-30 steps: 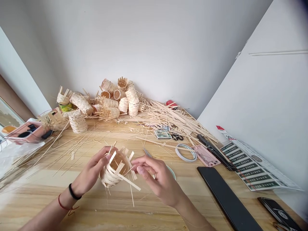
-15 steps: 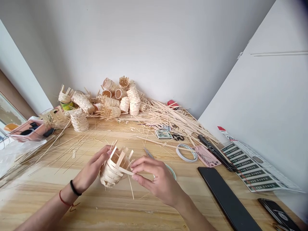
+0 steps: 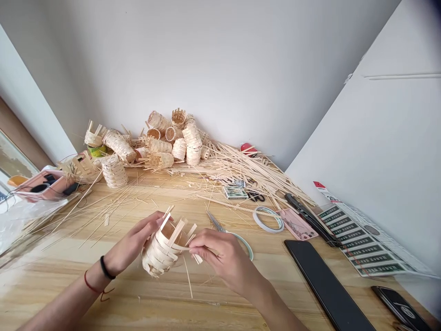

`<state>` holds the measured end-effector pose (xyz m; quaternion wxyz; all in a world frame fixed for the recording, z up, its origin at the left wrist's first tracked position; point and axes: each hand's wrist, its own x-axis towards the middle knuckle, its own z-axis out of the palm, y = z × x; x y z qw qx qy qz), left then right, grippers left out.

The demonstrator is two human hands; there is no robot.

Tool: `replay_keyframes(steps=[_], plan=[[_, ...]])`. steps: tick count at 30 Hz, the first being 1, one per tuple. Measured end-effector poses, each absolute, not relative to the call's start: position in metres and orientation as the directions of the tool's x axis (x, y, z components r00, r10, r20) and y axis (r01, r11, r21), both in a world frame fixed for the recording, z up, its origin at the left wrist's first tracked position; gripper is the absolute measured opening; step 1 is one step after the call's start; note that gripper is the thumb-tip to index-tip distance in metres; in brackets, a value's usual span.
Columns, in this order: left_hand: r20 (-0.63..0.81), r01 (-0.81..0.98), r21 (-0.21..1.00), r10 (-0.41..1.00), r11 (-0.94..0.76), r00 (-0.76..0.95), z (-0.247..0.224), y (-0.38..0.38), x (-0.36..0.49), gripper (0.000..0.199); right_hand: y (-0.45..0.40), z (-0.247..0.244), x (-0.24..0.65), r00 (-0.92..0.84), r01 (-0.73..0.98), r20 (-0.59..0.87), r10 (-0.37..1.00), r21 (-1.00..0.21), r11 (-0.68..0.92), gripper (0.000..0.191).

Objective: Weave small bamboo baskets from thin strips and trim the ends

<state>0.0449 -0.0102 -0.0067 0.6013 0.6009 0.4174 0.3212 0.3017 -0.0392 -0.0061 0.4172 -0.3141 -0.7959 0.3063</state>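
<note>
A small woven basket (image 3: pixel 160 255) of pale wood strips is held tilted above the table, its open top facing up and to the right. Several upright strip ends stick out past its rim. My left hand (image 3: pixel 138 236) grips it from the left side, with the fingertips partly hidden behind the weave. At the right of the rim, my right hand (image 3: pixel 220 257) pinches a flat wooden strip (image 3: pixel 182 248) that runs along the basket's edge. Beside and behind the right hand lie scissors (image 3: pixel 216 221) with pale green handles, partly covered by it.
Woven pieces (image 3: pixel 160 147) are heaped along the wall, with loose strips (image 3: pixel 241 163) spreading rightward. A tape roll (image 3: pixel 257 225), a black utility knife (image 3: pixel 303 214), a phone (image 3: pixel 324 280) and a blade card (image 3: pixel 358 243) lie to the right. A pink box (image 3: pixel 46 186) stands left.
The basket has turned slightly, with its rim shifted a little right. My right hand's fingers have closed in tighter on the strip, and more of the scissors shows.
</note>
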Motion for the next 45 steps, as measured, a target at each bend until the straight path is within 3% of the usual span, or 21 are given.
replay_keyframes(steps=[4,9,23,33,39,45], plan=[[-0.112,0.069,0.994,0.842,0.089,0.528,-0.009,-0.009,0.043,0.049,-0.039,-0.006,0.299,-0.453,0.189,0.489,0.745,-0.764,0.617,0.016],[-0.056,0.096,0.995,0.743,-0.011,0.667,-0.004,-0.009,0.042,0.061,-0.04,-0.008,0.296,-0.426,0.194,0.514,0.745,-0.752,0.63,0.013],[-0.1,0.164,0.986,0.761,-0.009,0.641,-0.001,-0.017,0.046,0.056,-0.043,-0.013,0.294,-0.449,0.298,0.643,0.621,-0.548,0.782,0.018],[-0.09,0.188,0.982,0.835,-0.016,0.544,-0.002,-0.016,0.05,0.061,-0.047,-0.002,0.294,-0.382,0.26,0.562,0.734,-0.697,0.669,0.021],[-0.049,0.159,0.987,0.869,-0.035,0.492,-0.005,-0.013,0.044,0.058,-0.049,0.004,0.295,-0.391,0.166,0.592,0.705,-0.708,0.687,0.023],[0.02,0.147,0.982,0.832,-0.122,0.555,-0.006,-0.015,0.043,0.056,-0.043,-0.002,0.297,-0.419,0.109,0.621,0.663,-0.69,0.716,0.015]])
